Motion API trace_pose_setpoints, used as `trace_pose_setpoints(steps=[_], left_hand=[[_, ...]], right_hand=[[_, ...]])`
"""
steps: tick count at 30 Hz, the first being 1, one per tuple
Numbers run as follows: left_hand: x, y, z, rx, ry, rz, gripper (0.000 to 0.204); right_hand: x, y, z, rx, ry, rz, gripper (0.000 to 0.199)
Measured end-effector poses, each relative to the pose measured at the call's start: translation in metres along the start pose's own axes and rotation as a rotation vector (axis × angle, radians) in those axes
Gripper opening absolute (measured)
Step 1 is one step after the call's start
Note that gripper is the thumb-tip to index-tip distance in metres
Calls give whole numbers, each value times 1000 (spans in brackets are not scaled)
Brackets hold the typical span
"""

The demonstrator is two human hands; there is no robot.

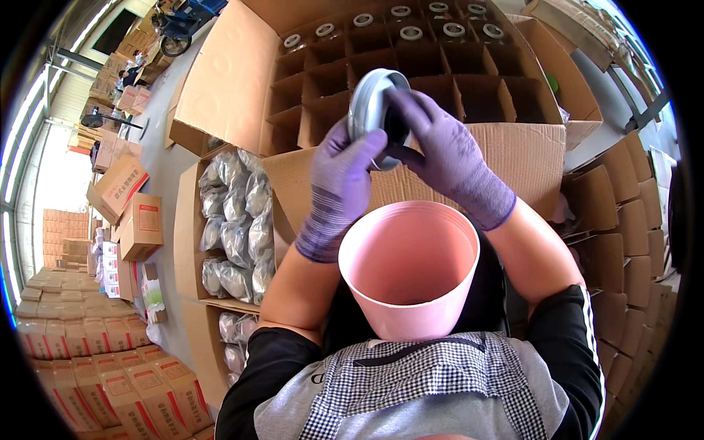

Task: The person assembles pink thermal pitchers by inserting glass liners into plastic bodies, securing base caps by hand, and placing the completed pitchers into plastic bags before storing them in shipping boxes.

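Observation:
Both my hands wear purple knit gloves and meet in front of my chest. A round, pale grey lid-like piece with a thick rim is held up on edge, its dark hollow side facing right. My left hand is closed around its left and lower edge, thumb across the rim. From the right, my right hand has its fingers at the hollow and its thumb by the lower rim. Whether something dark sits inside, I cannot tell. Below the hands stands a pink bucket at my lap, its bottom in shadow.
Ahead is an open cardboard carton with a divider grid; ring-topped containers fill its far cells. At left, another carton holds several plastic-wrapped items. Stacked cartons line the lower left; cardboard dividers stand at right.

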State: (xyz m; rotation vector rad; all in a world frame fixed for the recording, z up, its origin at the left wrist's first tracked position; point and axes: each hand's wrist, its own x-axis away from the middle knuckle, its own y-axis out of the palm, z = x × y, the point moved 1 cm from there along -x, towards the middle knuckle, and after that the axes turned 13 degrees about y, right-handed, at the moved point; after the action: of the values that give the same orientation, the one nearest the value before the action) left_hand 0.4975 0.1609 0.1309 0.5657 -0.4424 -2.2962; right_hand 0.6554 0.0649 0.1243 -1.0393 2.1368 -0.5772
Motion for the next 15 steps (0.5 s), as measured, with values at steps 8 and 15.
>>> trace_pose_setpoints(steps=[8,15], left_hand=[[11,1,1,-116,142,-43,45],[-82,-41,-31,-13,-48,207,31]], right_hand=[[13,4,-10,-144,100,213,57],[7,-19,18,-867,790,-345,62]])
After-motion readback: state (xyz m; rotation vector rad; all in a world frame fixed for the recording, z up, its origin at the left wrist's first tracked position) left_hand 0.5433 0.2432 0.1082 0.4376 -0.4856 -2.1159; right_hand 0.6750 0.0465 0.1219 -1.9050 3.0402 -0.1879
